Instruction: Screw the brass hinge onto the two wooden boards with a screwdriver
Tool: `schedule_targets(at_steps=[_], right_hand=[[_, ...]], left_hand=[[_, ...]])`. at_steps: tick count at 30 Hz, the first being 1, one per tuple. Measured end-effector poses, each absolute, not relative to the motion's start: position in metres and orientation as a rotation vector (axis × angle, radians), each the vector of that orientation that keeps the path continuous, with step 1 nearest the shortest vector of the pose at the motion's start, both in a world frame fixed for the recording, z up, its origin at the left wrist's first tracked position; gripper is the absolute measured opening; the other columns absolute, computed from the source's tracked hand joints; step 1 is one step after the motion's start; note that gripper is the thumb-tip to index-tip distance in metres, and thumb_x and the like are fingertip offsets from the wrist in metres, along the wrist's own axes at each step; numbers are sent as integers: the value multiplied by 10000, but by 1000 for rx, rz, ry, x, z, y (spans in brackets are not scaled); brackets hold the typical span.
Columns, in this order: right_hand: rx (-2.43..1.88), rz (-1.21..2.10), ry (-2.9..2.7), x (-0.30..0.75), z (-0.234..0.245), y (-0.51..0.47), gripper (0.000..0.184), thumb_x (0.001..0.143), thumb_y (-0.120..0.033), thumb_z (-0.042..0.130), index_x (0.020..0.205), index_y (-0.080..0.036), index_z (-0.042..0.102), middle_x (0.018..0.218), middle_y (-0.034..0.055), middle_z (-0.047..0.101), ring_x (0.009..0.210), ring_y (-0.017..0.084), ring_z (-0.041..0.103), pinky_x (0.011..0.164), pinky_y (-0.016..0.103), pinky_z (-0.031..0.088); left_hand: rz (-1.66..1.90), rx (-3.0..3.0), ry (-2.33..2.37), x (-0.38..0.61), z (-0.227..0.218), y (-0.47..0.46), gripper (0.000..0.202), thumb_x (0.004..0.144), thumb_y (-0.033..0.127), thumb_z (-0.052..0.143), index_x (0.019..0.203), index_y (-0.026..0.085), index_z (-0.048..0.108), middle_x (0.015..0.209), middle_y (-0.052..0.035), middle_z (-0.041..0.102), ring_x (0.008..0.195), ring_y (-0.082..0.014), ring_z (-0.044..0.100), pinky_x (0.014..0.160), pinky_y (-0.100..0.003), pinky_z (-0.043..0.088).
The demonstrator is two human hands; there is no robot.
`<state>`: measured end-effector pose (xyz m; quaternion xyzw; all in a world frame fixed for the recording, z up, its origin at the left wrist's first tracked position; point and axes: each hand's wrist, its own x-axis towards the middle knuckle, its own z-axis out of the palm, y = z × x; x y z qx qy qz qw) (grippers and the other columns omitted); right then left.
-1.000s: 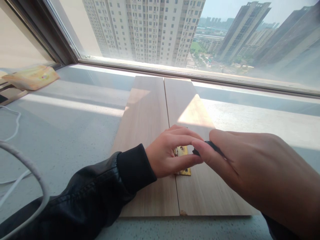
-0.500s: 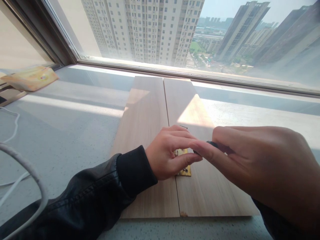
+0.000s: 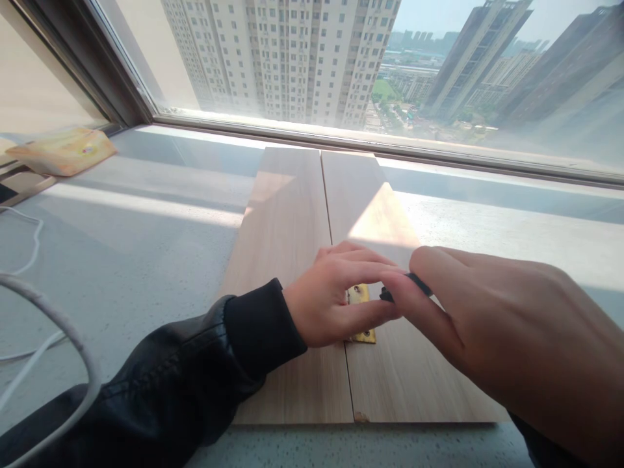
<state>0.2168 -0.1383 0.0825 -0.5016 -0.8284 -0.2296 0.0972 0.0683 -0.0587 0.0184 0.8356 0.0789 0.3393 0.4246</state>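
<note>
Two light wooden boards lie side by side on a grey sill, running away from me toward the window. A brass hinge sits over the seam between them near the front. My left hand, in a black sleeve, is curled over the hinge with thumb and fingers pinched toward it. My right hand comes in from the right, closed on a thin black tool whose tip is at the hinge. Most of the hinge and the tool's tip are hidden by my fingers.
The grey sill stretches left and right of the boards. A yellow packet lies at the far left by the window frame. White cables loop at the left edge. The window runs along the back.
Both hands stay at the hinge; my right hand has shifted slightly and turned a little around the black tool. The boards have not moved.
</note>
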Motion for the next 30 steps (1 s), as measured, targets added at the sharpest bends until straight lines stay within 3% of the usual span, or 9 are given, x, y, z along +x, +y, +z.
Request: schedule_targets(at_steps=[5,8,11,14,17,22,26,30], right_hand=[[-1371,-451,-2538,221,86,-133,324,904,-340,377,613,-205,424,527,-12,391,439,126,355,452,264,239],[-1534,-514,-2450,224,86,-135,394,886,-468,376,592,-215,441,503,-8,421,415,133,355,441,262,190],[-1725,-683,-2304,224,85,-139,500,856,-581,338,502,-230,378,414,-13,337,376,135,262,444,262,115],[-1770,-696,-2291,222,82,-142,493,871,-550,314,495,-233,344,405,-13,320,365,131,242,448,267,104],[-1696,-603,-2368,220,81,-141,434,895,-479,299,539,-235,342,428,-15,354,351,127,278,436,274,129],[-1500,-453,-2494,225,87,-138,356,912,-393,328,597,-231,363,471,-33,360,372,120,303,431,276,197],[-1487,-268,-2546,228,90,-137,339,908,-414,360,638,-219,428,520,-25,438,397,117,360,425,260,228],[-1681,-380,-2397,220,87,-136,449,883,-513,345,551,-230,451,462,-18,448,385,138,351,433,267,164]], left_hand=[[744,2018,98,68,20,-53,198,814,214,578,899,76,691,836,-124,694,814,-190,609,811,-335,462],[895,2051,225,70,16,-60,159,802,225,598,832,108,700,764,-84,697,805,-188,616,778,-334,452],[988,2118,386,72,11,-69,120,793,269,620,775,178,698,715,-26,694,863,-198,610,851,-385,403],[1041,2143,493,72,9,-72,93,764,287,655,755,203,693,727,-14,696,942,-227,584,899,-426,371],[1063,2115,400,71,10,-67,88,759,250,656,757,167,685,712,-31,690,845,-204,598,870,-394,414],[837,2068,83,68,17,-55,204,817,213,587,954,80,658,968,-133,687,917,-195,605,890,-351,451],[875,2033,72,67,15,-53,180,811,211,605,901,74,680,855,-121,707,889,-195,617,864,-344,463],[1085,2082,199,68,11,-56,93,766,212,659,786,125,683,746,-62,703,713,-148,603,808,-338,466]])
